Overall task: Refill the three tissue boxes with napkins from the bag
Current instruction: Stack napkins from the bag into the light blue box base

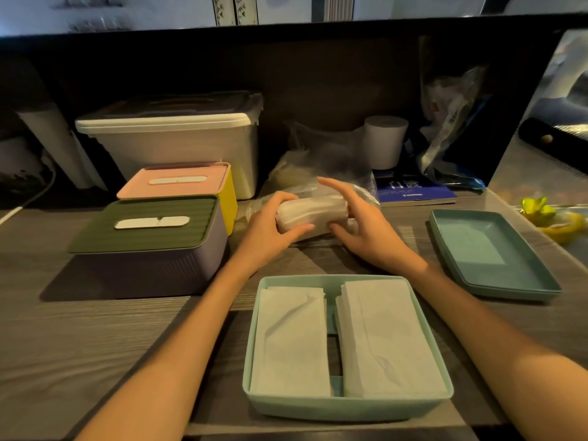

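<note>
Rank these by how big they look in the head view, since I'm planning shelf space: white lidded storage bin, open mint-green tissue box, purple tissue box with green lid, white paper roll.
1. Open mint-green tissue box, though nearest the camera
2. White lidded storage bin
3. Purple tissue box with green lid
4. White paper roll

open box (346, 405) front, lid (496, 256) right, bare desk (79, 345) left

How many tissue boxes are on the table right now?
3: an open teal box nearest the camera with two napkin stacks inside, a lidded purple box at left, and a lidded yellow box behind it.
</note>
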Demonstrator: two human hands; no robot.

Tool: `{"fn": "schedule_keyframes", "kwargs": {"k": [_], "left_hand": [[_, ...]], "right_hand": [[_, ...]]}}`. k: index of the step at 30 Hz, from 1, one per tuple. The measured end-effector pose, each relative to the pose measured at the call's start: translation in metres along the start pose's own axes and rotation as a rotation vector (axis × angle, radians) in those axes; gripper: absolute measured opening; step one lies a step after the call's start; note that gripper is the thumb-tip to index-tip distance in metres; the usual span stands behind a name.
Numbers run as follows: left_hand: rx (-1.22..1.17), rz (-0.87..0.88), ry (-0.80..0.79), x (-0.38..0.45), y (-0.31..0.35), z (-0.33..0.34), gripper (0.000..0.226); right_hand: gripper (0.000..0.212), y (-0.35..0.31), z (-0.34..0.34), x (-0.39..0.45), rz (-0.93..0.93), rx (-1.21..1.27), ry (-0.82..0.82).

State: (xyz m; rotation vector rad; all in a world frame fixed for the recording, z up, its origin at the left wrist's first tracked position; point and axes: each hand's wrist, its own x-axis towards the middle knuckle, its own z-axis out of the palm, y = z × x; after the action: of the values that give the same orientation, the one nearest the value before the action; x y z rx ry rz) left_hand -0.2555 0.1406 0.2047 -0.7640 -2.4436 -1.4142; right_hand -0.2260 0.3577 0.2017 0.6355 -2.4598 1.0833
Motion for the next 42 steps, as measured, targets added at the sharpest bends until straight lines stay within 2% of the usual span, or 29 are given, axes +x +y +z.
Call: {"fn": "schedule_keyframes", "kwargs": {"k": [4, 8, 12, 17, 22, 25, 28, 32, 34, 37, 42], "left_hand": [[-0.088, -0.054, 0.078, 0.0, 0.004, 0.016, 0.031], [-0.146, -0.045, 0.089, 0.004, 0.007, 0.023, 0.024], [-0.099, 0.006, -0.021, 0.003, 0.001, 0.015, 0.048], [-0.036, 0.004, 0.023, 0.003, -0.003, 0.011, 0.035], [-0.062, -0.044, 0.043, 0.004, 0.005, 0.007, 0.026], [-0.097, -0.133, 0.046, 0.002, 0.023, -0.001, 0.027], [-0.239, -0.299, -0.075, -0.001, 0.05, -0.022, 0.039], [-0.6, -0.59, -0.291, -0.006, 0.084, -0.052, 0.081], [-0.795, -0.651, -0.365, -0.011, 0.093, -0.053, 0.103], [-0.981, -0.674, -0.359, -0.024, 0.11, -0.046, 0.096], [-1.178, -0.599, -0.344, -0.049, 0.136, -0.04, 0.088]], "right_hand": [[0.091, -0.004, 0.006, -0.005, 0.006, -0.133, -0.064], [0.081, -0.003, 0.011, 0.0, -0.057, -0.243, -0.027], [0.065, 0.007, 0.013, 0.001, 0.019, -0.182, -0.012], [0.045, 0.006, 0.004, 0.002, -0.055, -0.161, 0.025], [0.055, 0.004, 0.001, 0.002, 0.096, -0.058, -0.014], [0.056, -0.011, -0.016, 0.005, 0.162, 0.135, -0.008], [0.054, -0.032, -0.042, 0.011, 0.271, 0.26, -0.112], [0.048, -0.069, -0.072, 0.018, 0.29, 0.298, -0.188], [0.046, -0.087, -0.081, 0.019, 0.252, 0.323, -0.27], [0.046, -0.11, -0.09, 0.019, 0.209, 0.34, -0.345], [0.044, -0.133, -0.095, 0.019, 0.198, 0.179, -0.333]]}}
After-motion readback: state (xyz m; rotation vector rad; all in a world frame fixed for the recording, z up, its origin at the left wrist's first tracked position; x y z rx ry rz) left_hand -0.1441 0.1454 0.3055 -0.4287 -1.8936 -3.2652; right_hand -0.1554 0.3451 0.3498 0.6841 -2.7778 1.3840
